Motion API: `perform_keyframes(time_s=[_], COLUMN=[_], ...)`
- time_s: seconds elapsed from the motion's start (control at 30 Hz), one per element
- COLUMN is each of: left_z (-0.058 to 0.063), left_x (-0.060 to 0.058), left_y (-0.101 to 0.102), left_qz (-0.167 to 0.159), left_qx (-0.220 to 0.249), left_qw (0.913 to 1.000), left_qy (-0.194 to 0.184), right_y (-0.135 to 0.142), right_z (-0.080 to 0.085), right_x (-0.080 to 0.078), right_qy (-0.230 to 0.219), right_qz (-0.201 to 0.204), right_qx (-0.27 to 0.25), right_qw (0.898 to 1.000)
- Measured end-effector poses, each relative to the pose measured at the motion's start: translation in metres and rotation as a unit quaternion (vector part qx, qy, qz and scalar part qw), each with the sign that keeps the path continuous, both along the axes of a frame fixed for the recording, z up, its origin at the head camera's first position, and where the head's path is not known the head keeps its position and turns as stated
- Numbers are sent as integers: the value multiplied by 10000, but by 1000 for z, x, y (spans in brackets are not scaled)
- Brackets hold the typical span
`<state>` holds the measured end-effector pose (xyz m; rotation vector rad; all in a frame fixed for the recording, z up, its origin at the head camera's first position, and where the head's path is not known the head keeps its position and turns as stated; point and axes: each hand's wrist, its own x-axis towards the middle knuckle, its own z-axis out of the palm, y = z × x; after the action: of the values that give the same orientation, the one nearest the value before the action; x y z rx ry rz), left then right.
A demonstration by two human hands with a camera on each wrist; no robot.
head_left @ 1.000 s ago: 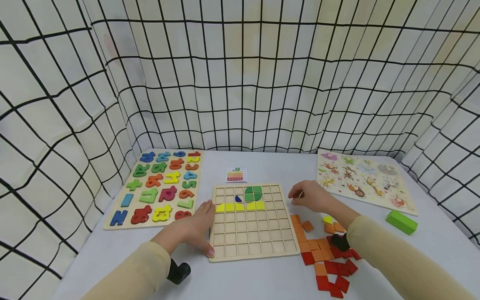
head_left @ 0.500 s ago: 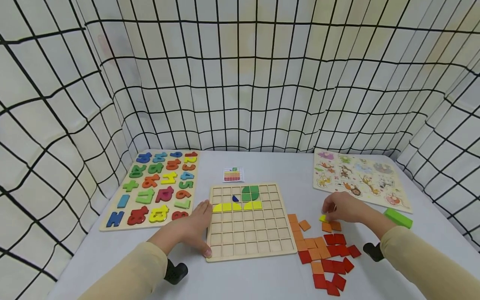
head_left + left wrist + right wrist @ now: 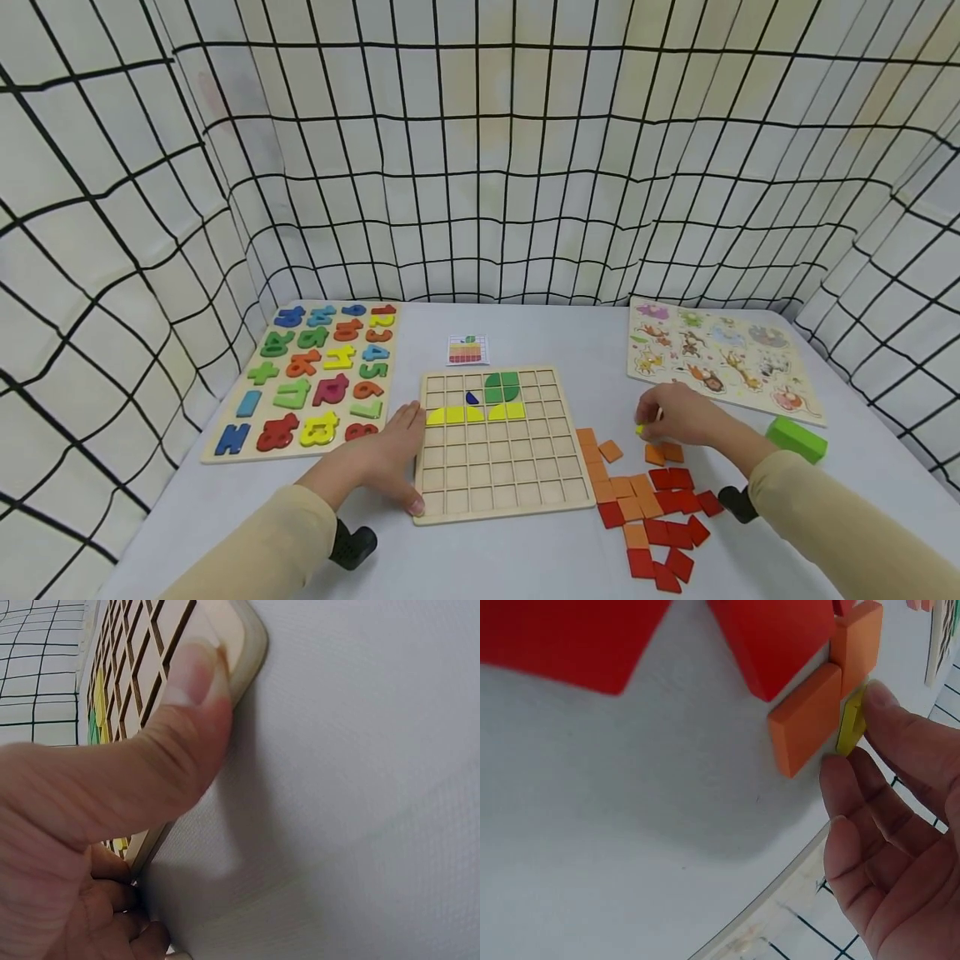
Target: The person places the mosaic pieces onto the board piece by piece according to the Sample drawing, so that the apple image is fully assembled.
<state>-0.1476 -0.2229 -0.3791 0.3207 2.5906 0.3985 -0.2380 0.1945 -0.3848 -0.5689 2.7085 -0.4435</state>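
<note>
My left hand [image 3: 378, 458] lies along the left side of the wooden grid board [image 3: 517, 479]. Its thumb presses the board's near left corner, also seen close up in the left wrist view, and the other fingers rest against the edge. To the right of the board, my right hand [image 3: 686, 414] pinches a small yellow tile [image 3: 851, 720] between thumb and fingertips, beside two orange tiles [image 3: 810, 720]. In the grid sit a row of yellow tiles [image 3: 453, 414], green tiles [image 3: 502, 387] and one dark blue tile [image 3: 471, 398].
Loose orange tiles [image 3: 621, 487] and red tiles [image 3: 677, 533] lie right of the board. Behind it is a small picture card [image 3: 468, 350]. A number puzzle [image 3: 318, 379] stands left, an animal puzzle [image 3: 720, 358] and green block [image 3: 797, 439] right. Black netting encloses the table.
My right hand has moved right and nearer, from beside the board to the yellow tile by the orange ones, and now pinches it. The left hand stays at the board.
</note>
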Motion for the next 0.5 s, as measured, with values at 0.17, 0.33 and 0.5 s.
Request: perform_keyframes(time_s=[0.17, 0.33, 0.5], left_z=[1, 1, 2], left_x=[1, 1, 1], left_y=[0, 1, 1], left_qz=[14, 22, 32], left_qx=[2, -12, -15], left_qw=[10000, 10000, 10000], left_qy=[2, -11, -24], right_y=[-5, -12, -24], right_z=[-1, 3, 4], right_x=[1, 2, -6], right_qy=[60, 99, 230], right_qz=[22, 167, 123], right_qx=[-6, -104, -694], right_qw=[10000, 9998, 9972])
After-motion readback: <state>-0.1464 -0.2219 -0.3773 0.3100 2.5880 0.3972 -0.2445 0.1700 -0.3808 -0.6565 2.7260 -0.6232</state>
